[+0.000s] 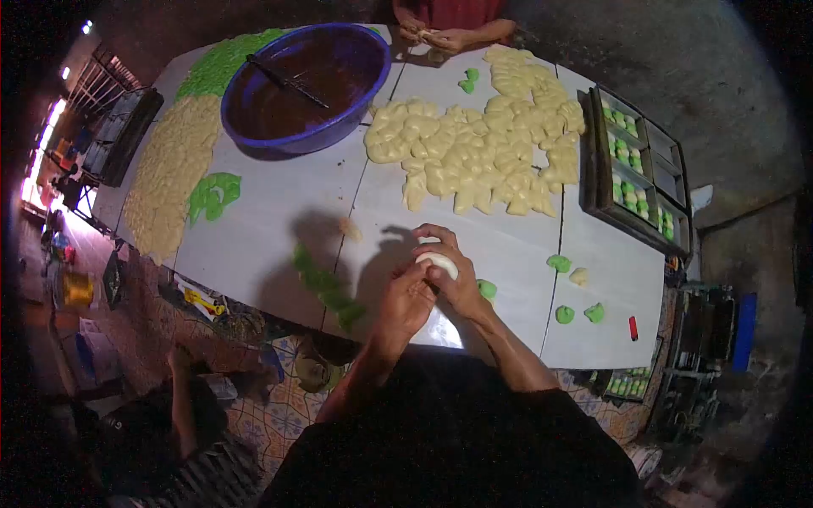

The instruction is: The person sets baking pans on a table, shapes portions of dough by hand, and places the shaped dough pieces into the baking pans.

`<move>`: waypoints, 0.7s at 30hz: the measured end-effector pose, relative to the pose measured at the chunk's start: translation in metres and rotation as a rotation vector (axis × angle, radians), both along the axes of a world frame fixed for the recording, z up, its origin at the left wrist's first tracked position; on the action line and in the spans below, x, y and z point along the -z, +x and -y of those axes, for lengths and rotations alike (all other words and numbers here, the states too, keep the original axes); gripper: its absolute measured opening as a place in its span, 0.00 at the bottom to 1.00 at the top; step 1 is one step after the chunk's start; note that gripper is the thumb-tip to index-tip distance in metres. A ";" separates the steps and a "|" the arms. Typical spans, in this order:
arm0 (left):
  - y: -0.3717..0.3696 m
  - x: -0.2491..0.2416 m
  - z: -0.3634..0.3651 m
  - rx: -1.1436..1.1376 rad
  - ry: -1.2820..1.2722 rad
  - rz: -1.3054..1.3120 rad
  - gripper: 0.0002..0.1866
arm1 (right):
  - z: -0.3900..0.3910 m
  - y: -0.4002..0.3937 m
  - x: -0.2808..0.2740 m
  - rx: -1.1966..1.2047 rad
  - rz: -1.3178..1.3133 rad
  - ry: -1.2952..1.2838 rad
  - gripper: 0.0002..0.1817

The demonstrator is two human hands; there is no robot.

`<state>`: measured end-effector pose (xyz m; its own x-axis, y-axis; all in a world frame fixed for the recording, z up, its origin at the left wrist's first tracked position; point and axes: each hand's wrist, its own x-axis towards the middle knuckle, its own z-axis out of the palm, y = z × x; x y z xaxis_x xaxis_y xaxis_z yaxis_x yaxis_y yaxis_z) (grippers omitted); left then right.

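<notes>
Near the front edge of the white table, a piece of pale dough (440, 264) is between my hands. My right hand (460, 284) curls around it, with the index finger arched over the far side. From the left, the fingers of my left hand (405, 303) are closed against the same piece. A row of green dough pieces (326, 288) lies left of my left hand, partly in shadow. Close by my right hand is a green dough lump (486, 289). A small tan scrap (350, 229) lies beyond my hands.
A blue basin (318, 135) with dark brown filling and a dark stick stands at the back left. Pale dough pieces (474, 152) cover the middle back. Right are a compartment tray (597, 182), small lumps and a red lighter (633, 328). Another person's hands (445, 38) work opposite.
</notes>
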<state>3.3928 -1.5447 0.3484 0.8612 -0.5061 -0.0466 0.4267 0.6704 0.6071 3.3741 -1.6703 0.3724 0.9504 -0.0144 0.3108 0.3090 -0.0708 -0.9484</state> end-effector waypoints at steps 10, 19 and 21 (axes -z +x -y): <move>0.302 -0.034 -0.036 -0.113 0.725 0.503 0.30 | 0.012 0.045 0.025 -0.006 -0.326 0.505 0.60; 0.445 -0.014 -0.071 -0.011 1.892 0.898 0.52 | 0.022 0.039 0.055 0.184 -0.422 0.589 0.49; 0.446 -0.013 -0.076 0.441 1.756 0.410 0.51 | 0.019 0.040 0.054 0.221 -0.483 0.686 0.45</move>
